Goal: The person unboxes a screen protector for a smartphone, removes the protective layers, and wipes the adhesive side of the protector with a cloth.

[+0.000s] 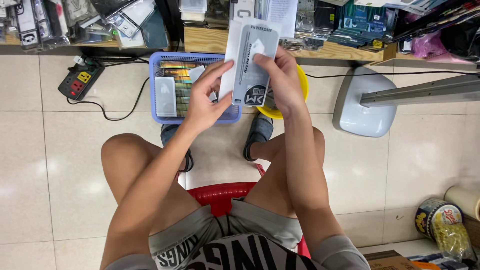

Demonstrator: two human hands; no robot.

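Tiled shop floor, shelf clutter ahead, me on a red stool (220, 192). Both hands up over the blue basket (159, 90), holding a stack of flat white-grey packets (250, 60). Long axis runs near vertical in view, tilted slightly right at the top. Left grip (202, 100) pinches the stack's lower left edge, thumb across the front. Right grip (277, 75) is closed on the right edge, fingertips on the front packet near its top. Right hand sits nearer the top packet's face; basket lies directly below.
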